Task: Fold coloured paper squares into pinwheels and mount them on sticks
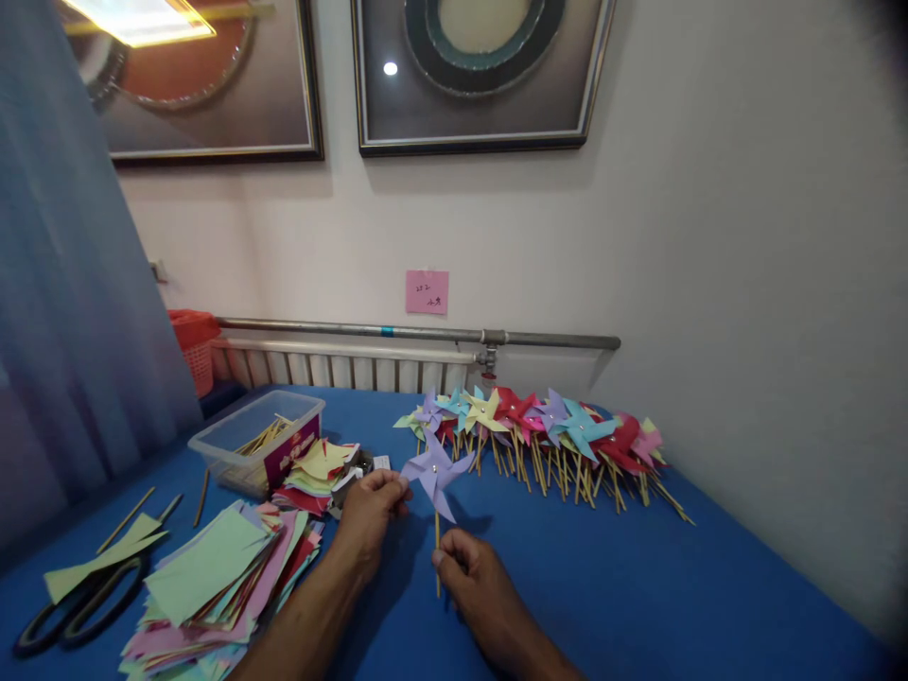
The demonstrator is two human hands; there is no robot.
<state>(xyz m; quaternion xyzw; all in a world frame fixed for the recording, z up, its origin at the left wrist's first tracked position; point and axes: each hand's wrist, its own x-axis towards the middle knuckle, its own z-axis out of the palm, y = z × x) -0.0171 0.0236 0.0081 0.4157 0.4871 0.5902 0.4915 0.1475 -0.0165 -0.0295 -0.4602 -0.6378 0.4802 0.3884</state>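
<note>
A lilac paper pinwheel point(435, 469) on a thin wooden stick stands upright in front of me, a pin at its centre. My right hand point(468, 573) pinches the stick below the blades. At the tip of the left blade, the curled fingers of my left hand point(375, 511) are closed on the paper, partly hiding that tip. Behind the pinwheel lies a long pile of finished pinwheels point(539, 430) in several colours, their sticks pointing toward me. Left of my left arm rests a stack of cut coloured paper point(213, 567).
A clear plastic box point(213, 445) holds wooden sticks. Near it are smaller paper pieces point(319, 468) and a small open box point(355, 478). Black-handled scissors point(106, 605) lie under folded paper at left. A radiator point(340, 367) and wall bound the blue table point(638, 605).
</note>
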